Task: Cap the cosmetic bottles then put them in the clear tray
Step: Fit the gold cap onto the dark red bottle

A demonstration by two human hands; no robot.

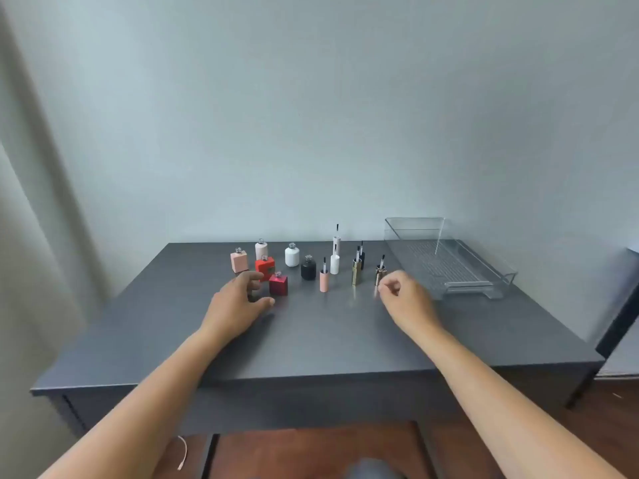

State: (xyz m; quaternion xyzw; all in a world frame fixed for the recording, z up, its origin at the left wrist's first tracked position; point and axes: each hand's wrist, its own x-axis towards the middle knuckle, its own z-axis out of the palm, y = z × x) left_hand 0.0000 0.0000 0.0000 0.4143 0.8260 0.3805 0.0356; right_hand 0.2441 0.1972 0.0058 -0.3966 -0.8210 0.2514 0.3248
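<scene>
Several uncapped cosmetic bottles stand at the far middle of the grey table point(311, 340): a pink square one point(239, 261), an orange-red one point(265, 267), a dark red one point(278, 284), a white one point(292, 256) and a black one point(308, 268). Brush caps stand upside down to their right: pink point(324, 280), white point(334, 263), gold point(356, 272) and a short gold one point(380, 274). My left hand point(238, 304) is open, fingers just short of the red bottles. My right hand point(404, 295) hovers loosely curled beside the short gold cap, holding nothing. The clear tray point(498, 271) sits at the far right.
A pale wall stands right behind the table. A curtain hangs at the left. Another dark piece of furniture point(622, 319) adjoins the table's right edge. Wooden floor shows below the table's front edge.
</scene>
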